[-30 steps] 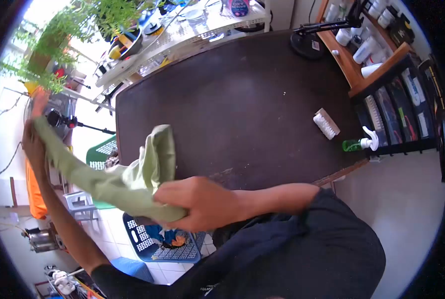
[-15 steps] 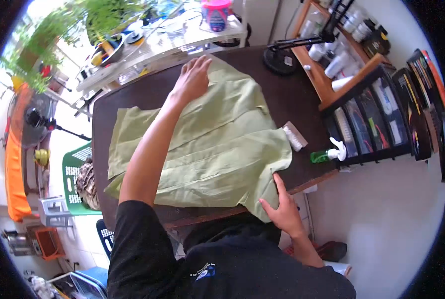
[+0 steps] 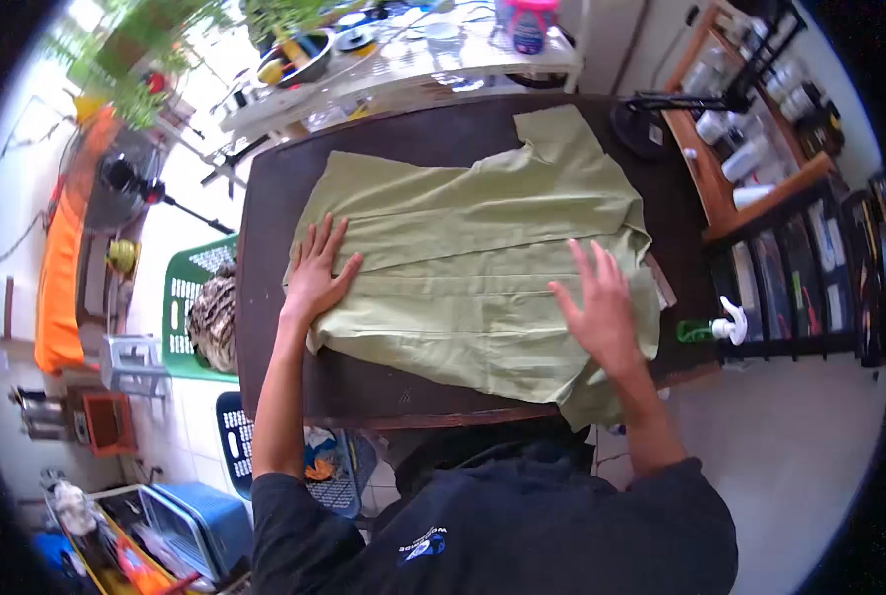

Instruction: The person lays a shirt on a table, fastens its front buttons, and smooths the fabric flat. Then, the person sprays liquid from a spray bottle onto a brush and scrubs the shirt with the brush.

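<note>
A light green short-sleeved shirt lies spread out on the dark brown table, its lower hem to the left and its sleeves to the right. One sleeve reaches toward the back of the table; the other hangs at the front edge. My left hand rests flat on the cloth near the hem, fingers spread. Over the right part of the shirt is my right hand, fingers apart and holding nothing; whether it touches the cloth I cannot tell.
At the table's right edge stand a green spray bottle and a black drawer unit. A black lamp base sits at the back right. Behind is a white shelf with plants and containers. A green basket stands left of the table.
My left hand has moved from the far sleeve down to the hem side. My right hand has let go of the near sleeve and moved over the shirt. The cloth lies flatter, its far sleeve extended.
</note>
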{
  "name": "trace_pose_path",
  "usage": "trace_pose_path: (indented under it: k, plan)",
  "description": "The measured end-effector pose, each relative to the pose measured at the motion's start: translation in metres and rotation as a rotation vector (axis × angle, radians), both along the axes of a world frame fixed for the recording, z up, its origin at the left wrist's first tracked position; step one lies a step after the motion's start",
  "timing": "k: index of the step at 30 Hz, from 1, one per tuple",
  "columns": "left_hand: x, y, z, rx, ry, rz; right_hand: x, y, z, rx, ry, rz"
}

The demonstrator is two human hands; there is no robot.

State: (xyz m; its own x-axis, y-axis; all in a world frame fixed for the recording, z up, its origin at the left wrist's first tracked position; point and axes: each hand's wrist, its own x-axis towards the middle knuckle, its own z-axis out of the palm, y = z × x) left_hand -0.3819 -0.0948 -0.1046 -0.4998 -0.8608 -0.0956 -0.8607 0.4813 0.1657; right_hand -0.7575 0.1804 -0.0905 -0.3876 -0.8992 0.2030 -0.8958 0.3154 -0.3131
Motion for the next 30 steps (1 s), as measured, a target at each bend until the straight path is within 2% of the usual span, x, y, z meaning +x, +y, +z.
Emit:
trace_pose_path:
  k: [1, 3, 4, 8, 9, 13, 16, 18, 19, 23, 28, 30]
  plan:
    - [0.011, -0.001, -0.003, -0.028, -0.012, 0.040, 0.005, -0.016, -0.003, -0.004, 0.011, 0.027]
    - [0.032, -0.005, -0.010, -0.080, -0.042, 0.111, 0.017, -0.046, -0.002, 0.296, 0.044, 0.004]
    - [0.042, -0.010, -0.019, -0.082, -0.035, 0.134, 0.018, -0.058, -0.004, 0.293, 0.055, 0.024]
    - [0.095, -0.028, -0.047, -0.501, 0.017, 0.171, 0.014, -0.101, -0.015, 0.402, 0.066, 0.070]
    - [0.108, -0.020, -0.044, -0.505, 0.008, 0.200, 0.011, -0.108, -0.015, 0.405, 0.051, 0.068]
    - [0.119, 0.040, -0.004, -0.476, 0.321, 0.447, -0.008, -0.111, -0.017, 0.399, 0.008, 0.054]
    - [0.114, 0.100, 0.006, -0.452, 0.441, 0.609, -0.016, -0.098, -0.026, 0.369, 0.060, 0.054]
    - [0.113, 0.127, 0.002, -0.208, 0.521, 0.693, -0.016, -0.092, -0.031, 0.352, 0.102, 0.043]
    - [0.113, 0.133, -0.001, -0.206, 0.519, 0.713, -0.015, -0.095, -0.031, 0.358, 0.108, 0.061]
    - [0.111, 0.131, -0.009, 0.008, 0.663, 0.753, -0.016, -0.100, -0.026, 0.361, 0.093, 0.033]
    - [0.129, 0.095, -0.027, -0.079, 0.583, 0.712, -0.029, -0.107, -0.022, 0.355, 0.081, 0.042]
    - [0.119, 0.091, -0.021, -0.092, 0.638, 0.693, -0.033, -0.097, -0.026, 0.312, 0.064, 0.050]
